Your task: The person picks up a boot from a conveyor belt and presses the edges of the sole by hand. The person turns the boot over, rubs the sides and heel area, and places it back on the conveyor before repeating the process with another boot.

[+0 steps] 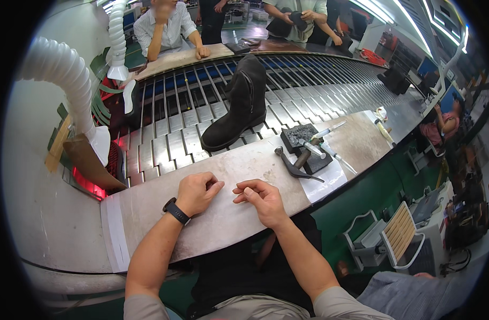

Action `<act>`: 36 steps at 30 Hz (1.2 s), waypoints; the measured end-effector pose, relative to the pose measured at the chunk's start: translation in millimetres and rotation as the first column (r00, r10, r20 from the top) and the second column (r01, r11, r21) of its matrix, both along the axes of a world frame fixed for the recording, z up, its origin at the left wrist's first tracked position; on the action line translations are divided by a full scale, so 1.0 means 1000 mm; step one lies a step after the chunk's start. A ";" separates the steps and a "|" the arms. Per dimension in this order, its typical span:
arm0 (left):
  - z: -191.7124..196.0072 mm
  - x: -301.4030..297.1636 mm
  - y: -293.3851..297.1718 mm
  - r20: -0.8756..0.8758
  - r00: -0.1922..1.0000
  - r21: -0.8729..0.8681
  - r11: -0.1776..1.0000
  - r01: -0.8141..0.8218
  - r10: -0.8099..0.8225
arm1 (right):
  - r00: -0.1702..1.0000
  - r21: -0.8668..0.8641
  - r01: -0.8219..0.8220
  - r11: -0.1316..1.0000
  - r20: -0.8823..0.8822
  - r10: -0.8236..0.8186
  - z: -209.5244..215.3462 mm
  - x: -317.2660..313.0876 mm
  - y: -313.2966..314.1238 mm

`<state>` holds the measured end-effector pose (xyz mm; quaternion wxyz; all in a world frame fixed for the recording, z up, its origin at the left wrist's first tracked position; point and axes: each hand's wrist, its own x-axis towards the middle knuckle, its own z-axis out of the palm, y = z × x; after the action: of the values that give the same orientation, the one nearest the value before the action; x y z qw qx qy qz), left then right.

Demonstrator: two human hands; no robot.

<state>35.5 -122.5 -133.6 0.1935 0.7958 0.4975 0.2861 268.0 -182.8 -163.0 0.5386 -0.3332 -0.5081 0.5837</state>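
My left hand [198, 193], with a black watch [176, 210] on its wrist, rests over the pale worktop [148, 218] with its fingers curled in. To its right my right hand [263, 201] hovers with bent fingers and thumb a little apart; no object shows between them. Beyond both hands a dark tall boot [236, 106] with a side zipper stands upright on metal slats, its toe pointing left and toward me. Nearest to my right hand lies a hammer [295, 166], beside a dark rough block [300, 134] and several syringe-like applicators [312, 149].
A slatted metal conveyor [175, 120] runs along the worktop's far side. At left, white ducts [68, 74] hang by a red-glowing opening [90, 184]. A bottle-like item [382, 125] lies at right. People [170, 32] stand or sit across the conveyor.
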 end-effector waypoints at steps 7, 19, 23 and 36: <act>0.005 -0.014 -0.001 0.167 0.986 -0.151 0.989 0.000 0.025 | 1.000 -0.009 -0.016 1.000 -0.019 0.016 -0.001 0.000 0.001; 0.007 -0.184 -0.027 -0.024 0.730 -0.060 0.728 -0.683 0.683 | 0.998 -0.032 -0.020 0.999 -0.064 0.017 0.002 0.001 0.001; 0.014 -0.229 -0.018 -0.151 0.685 0.111 0.700 -0.705 0.713 | 0.995 -0.033 -0.056 0.998 -0.082 0.053 0.007 -0.002 -0.002; -0.021 -0.286 0.090 -0.318 0.635 0.001 0.670 -0.742 0.704 | 0.989 -0.048 -0.065 0.997 -0.137 0.058 0.013 -0.013 -0.002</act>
<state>-250.2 -32.7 -155.0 0.0382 0.5479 0.8148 0.1858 255.2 -185.2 -150.3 0.5448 -0.2912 -0.4647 0.6344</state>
